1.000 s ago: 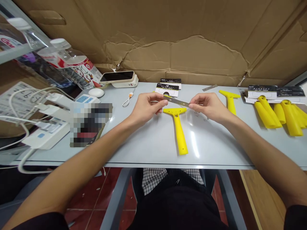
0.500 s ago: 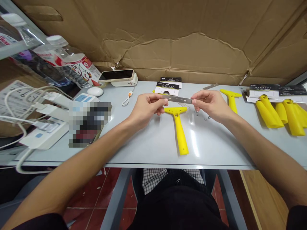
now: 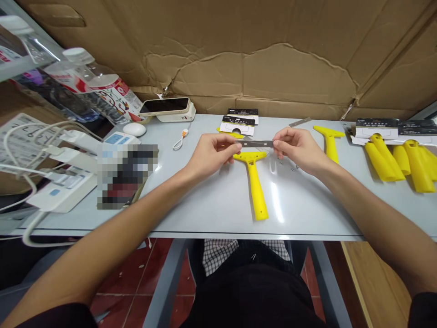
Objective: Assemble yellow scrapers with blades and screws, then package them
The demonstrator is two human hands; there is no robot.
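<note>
Between my two hands I hold a thin grey metal scraper blade (image 3: 256, 144) with small slots, level above the table. My left hand (image 3: 215, 152) pinches its left end between thumb and fingers. At the other end, my right hand (image 3: 296, 145) grips it the same way. Just below the blade a yellow T-shaped scraper handle (image 3: 254, 182) lies on the table, its head toward the back. Several small screws (image 3: 294, 168) lie beneath my right hand. A second yellow scraper handle (image 3: 329, 141) rests right of that hand, partly covered by it.
Black-and-white cards (image 3: 238, 124) and a loose blade (image 3: 300, 122) lie at the back. Yellow sleeves (image 3: 415, 166) with cards are at the right. On the left are a power strip (image 3: 61, 191), cables, a phone (image 3: 165, 106) and bottles (image 3: 112, 93). Cardboard (image 3: 218, 54) stands behind the table.
The blade has tilted slightly in my fingers, so its slotted face shows darker and lies nearly level. Both hands keep their pinch; the handles have stayed put.
</note>
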